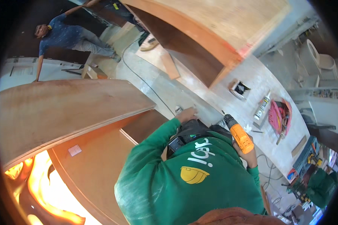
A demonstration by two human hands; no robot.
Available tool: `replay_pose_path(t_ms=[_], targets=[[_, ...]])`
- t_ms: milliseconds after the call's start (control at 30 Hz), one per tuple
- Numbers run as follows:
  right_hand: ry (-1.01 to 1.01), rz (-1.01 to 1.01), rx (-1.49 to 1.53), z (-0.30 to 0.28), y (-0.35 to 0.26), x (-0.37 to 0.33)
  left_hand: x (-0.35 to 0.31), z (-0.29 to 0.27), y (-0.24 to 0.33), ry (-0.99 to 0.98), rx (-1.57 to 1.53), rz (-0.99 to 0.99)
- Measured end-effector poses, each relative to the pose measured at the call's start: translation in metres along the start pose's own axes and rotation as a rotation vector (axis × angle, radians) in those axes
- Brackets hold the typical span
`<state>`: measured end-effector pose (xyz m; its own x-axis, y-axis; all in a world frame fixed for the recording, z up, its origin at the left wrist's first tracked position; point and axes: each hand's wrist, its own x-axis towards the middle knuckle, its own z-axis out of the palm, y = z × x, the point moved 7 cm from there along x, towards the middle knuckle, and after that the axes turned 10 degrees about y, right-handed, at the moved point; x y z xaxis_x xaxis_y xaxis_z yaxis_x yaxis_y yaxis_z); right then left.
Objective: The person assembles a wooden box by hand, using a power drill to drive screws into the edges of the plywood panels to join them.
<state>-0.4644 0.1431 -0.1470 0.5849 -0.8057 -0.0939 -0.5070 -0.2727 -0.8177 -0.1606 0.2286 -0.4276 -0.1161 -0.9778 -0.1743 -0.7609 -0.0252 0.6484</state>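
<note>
My right hand (248,153) is wrapped round an orange and black cordless drill (239,135), beside my right hip. The drill's dark chuck and bit point up and away, toward the white work surface. My left hand (187,114) is in front of my waist, just above a dark pouch (191,129). Its fingers are small and partly hidden, so I cannot make out whether they hold anything. To my left stands a wooden cabinet (90,150) with an orange-brown inside and a pale plywood panel (71,108) along its upper side.
Ahead, another wooden cabinet (199,33) rests on the white work surface (259,71). A small open box (239,89), a sealant tube (262,107) and a pink bag (279,118) lie there. A co-worker (71,35) stands far left, one hand at the panel. A cable (146,82) crosses the floor.
</note>
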Motion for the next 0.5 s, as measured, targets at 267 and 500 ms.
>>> replay_pose_path(t_ms=[267, 500], targets=[[-0.29, -0.046, 0.252, 0.141, -0.114, 0.114, -0.188, -0.12, -0.152, 0.153, -0.364, -0.797], [-0.428, -0.371, 0.038, 0.22, -0.215, 0.187, -0.158, -0.256, -0.254, 0.459, -0.342, -0.658]])
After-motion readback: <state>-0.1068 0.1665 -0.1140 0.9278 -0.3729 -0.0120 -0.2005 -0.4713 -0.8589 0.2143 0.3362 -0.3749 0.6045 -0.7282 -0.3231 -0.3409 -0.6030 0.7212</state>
